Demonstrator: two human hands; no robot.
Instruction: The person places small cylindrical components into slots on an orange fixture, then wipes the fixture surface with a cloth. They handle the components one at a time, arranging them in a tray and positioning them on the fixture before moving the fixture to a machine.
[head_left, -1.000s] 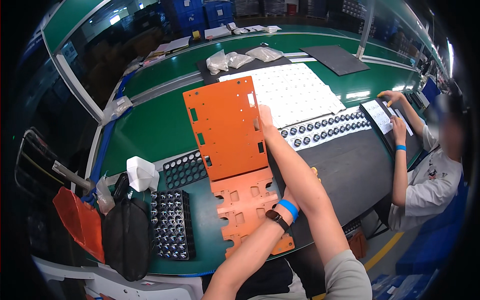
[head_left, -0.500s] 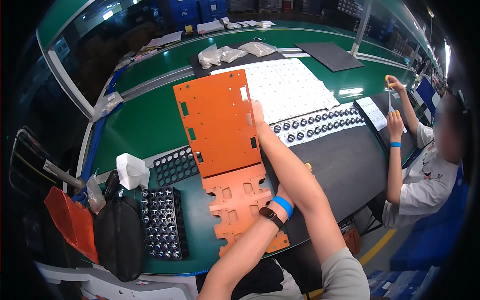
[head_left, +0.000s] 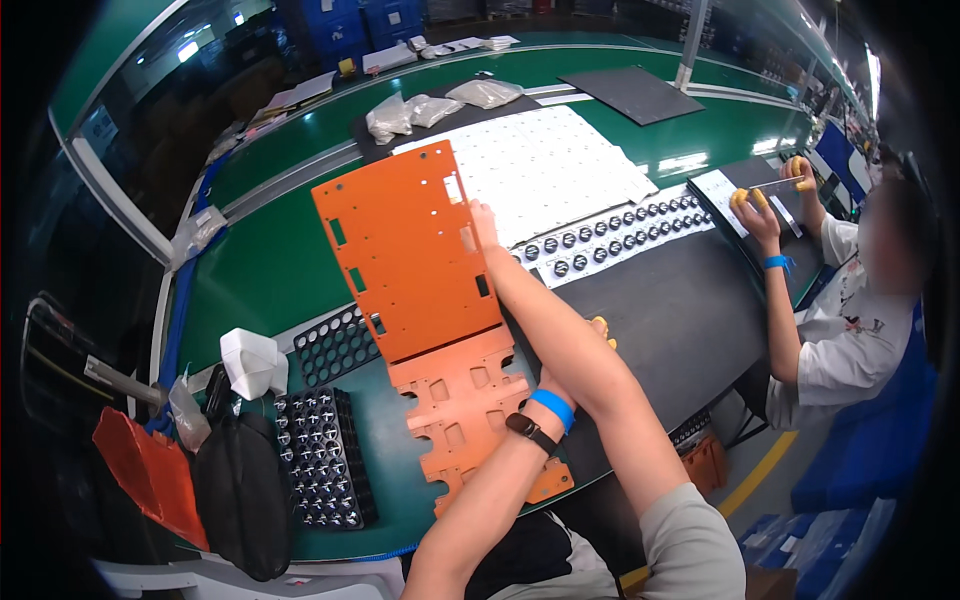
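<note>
An orange flat panel (head_left: 405,260) with slots and small holes stands raised at the far end of a lighter orange base plate (head_left: 462,405) with cutouts. My right hand (head_left: 483,224) is closed on the panel's right edge; its fingers pass behind, and skin shows through a slot. My right forearm crosses over my left hand (head_left: 553,382), hiding most of it. Yellow-covered fingertips of that hand show past the forearm, above a black mat (head_left: 660,320). Whether they hold anything cannot be seen.
Left of the base stand a tray of shiny round parts (head_left: 318,455) and a black holed tray (head_left: 338,345). Beyond lies a white sheet (head_left: 555,165), with a row of dark round parts (head_left: 610,240) before it. A co-worker (head_left: 850,310) holds a thin strip at right.
The whole view has shifted slightly, so the bench appears further left. My hands keep their places at the panel and under the forearm. The co-worker's strip has turned from upright to nearly level.
</note>
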